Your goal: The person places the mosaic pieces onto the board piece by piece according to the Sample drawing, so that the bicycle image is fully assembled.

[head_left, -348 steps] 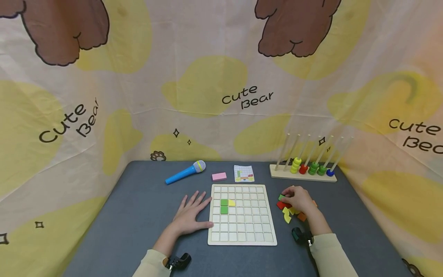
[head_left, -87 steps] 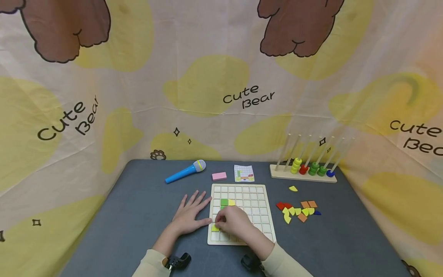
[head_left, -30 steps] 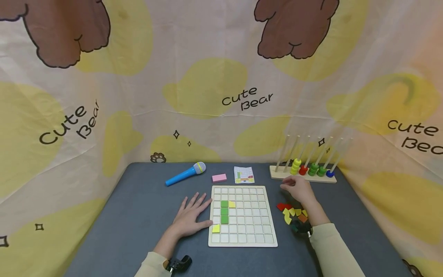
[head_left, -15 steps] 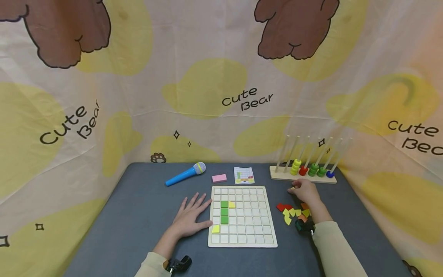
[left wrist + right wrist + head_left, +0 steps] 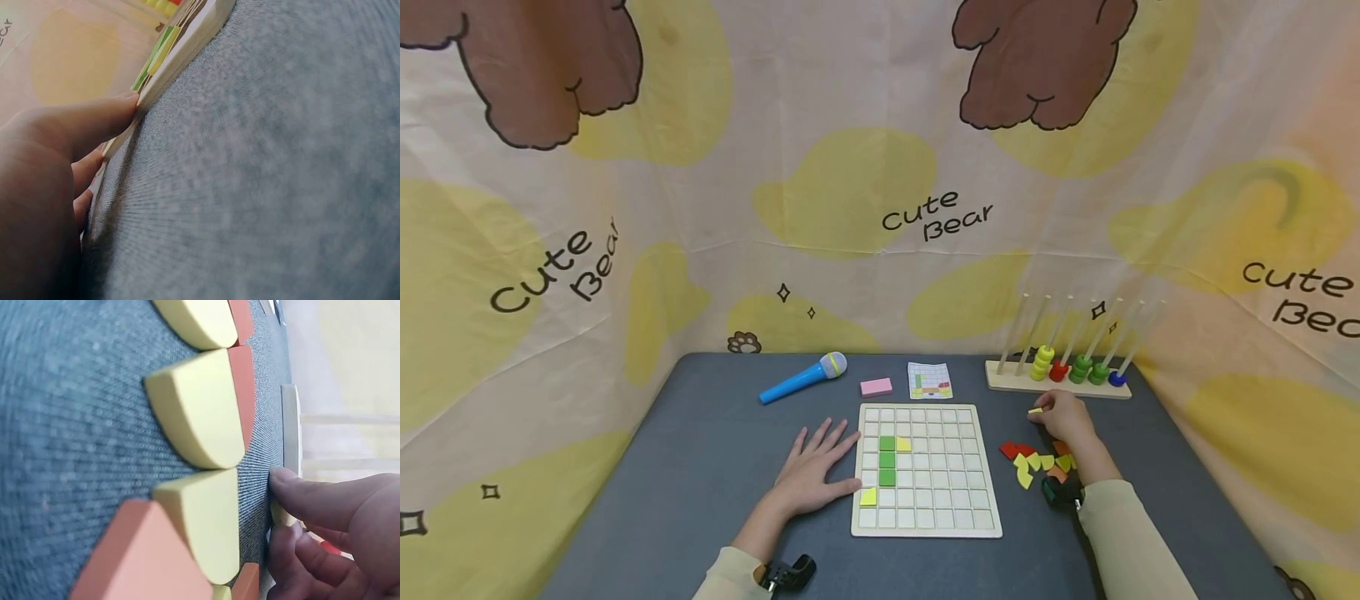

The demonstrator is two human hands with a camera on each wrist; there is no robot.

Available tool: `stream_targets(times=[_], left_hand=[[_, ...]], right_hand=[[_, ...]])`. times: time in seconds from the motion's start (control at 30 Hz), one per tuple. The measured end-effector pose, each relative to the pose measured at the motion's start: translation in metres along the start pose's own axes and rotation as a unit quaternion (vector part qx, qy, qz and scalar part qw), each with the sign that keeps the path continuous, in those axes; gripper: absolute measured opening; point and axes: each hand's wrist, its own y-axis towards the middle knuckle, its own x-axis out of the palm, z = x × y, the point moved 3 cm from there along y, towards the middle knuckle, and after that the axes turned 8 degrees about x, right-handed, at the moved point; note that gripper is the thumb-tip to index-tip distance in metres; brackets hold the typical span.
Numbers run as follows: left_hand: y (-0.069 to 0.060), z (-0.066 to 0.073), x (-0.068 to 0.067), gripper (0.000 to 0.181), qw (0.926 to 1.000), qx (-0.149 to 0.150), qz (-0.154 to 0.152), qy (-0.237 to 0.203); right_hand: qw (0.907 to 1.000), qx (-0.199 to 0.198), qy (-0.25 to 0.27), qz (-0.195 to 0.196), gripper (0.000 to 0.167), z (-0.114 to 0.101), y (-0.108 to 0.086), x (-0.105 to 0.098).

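Observation:
The left hand point(image 5: 808, 475) lies with spread fingers at the left edge of the white grid board point(image 5: 925, 530); in the left wrist view its thumb touches the board's rim point(image 5: 187, 57). On the board are several green squares point(image 5: 887, 459) in a column, a yellow piece point(image 5: 903, 445) beside the top one and another yellow piece point(image 5: 868, 497) lower left. Right of the board, the right hand point(image 5: 1066, 419) pinches a small yellow piece point(image 5: 1036, 410) between thumb and fingers, seen also in the right wrist view point(image 5: 282, 514). Loose yellow pieces point(image 5: 209, 403) lie nearer the wrist.
Red point(image 5: 1009, 450), yellow and orange pieces lie by the right forearm, which hides some. Behind stand a bead rack point(image 5: 1052, 386), a printed card point(image 5: 929, 381), a pink block point(image 5: 876, 387) and a blue toy microphone point(image 5: 801, 379). A patterned cloth hangs behind the table.
A third green square and a lower-left yellow piece have appeared on the board. The right hand has moved from the board to the right and taken hold of a yellow piece; the left has stayed.

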Motion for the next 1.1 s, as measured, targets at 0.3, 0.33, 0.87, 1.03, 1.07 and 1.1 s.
stream_targets(times=[0.3,0.33,0.87,1.03,1.07,1.1], left_hand=[[0.001,0.000,0.001,0.084,1.0000,0.005,0.000,0.003],[0.001,0.000,0.001,0.084,1.0000,0.006,-0.001,0.002],[0.002,0.001,-0.001,0.083,0.9998,0.017,0.009,-0.003],[0.001,-0.001,0.000,0.085,1.0000,0.008,-0.001,0.000],[0.001,-0.001,0.000,0.085,1.0000,0.005,-0.004,0.000],[0.001,-0.002,0.001,0.085,1.0000,0.002,-0.006,0.001]], right_hand=[[0.9994,-0.015,0.030,0.002,0.025,-0.004,-0.008,0.001],[0.9992,-0.026,0.029,0.004,0.025,-0.006,-0.009,0.001],[0.9894,-0.135,0.045,-0.030,0.020,-0.062,-0.064,0.019],[0.9873,-0.151,0.038,-0.032,0.025,-0.073,-0.076,0.028],[0.9871,-0.152,0.039,-0.031,0.026,-0.075,-0.077,0.030],[0.9872,-0.151,0.041,-0.030,0.026,-0.076,-0.079,0.031]])
